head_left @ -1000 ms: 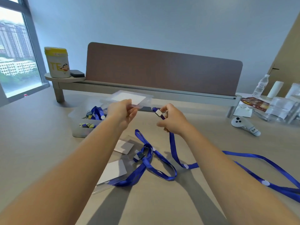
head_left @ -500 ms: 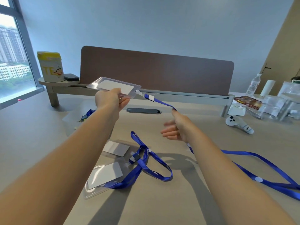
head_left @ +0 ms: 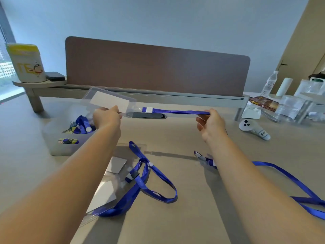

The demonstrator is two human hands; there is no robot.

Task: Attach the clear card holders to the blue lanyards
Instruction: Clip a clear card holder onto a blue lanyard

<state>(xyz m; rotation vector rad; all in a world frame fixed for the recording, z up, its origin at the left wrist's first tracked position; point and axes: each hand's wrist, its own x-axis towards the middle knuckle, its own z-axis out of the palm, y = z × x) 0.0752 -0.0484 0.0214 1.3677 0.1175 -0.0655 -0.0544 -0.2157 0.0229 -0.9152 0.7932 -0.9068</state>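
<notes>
My left hand (head_left: 107, 117) pinches a clear card holder (head_left: 109, 102) with a white card inside, held up over the desk. A blue lanyard (head_left: 177, 112) is clipped to the holder's right edge and stretches taut to my right hand (head_left: 210, 123), which grips the strap. The rest of that strap trails down behind my right forearm and off to the right (head_left: 288, 176). On the desk below lie two more clear card holders (head_left: 105, 192) with a second blue lanyard (head_left: 146, 180) looped over them.
A translucent tub (head_left: 58, 138) with lanyards and clips sits at the left. A brown divider panel (head_left: 156, 69) runs across the back. A white controller (head_left: 253, 129), water bottle (head_left: 269, 83) and plastic packets (head_left: 292, 108) crowd the right side. A yellow-lidded can (head_left: 26, 62) stands on a shelf.
My right hand, open half a second ago, has closed on the strap and slid right, pulling the lanyard taut. The holder stays raised in my left hand, with the clip attached to it.
</notes>
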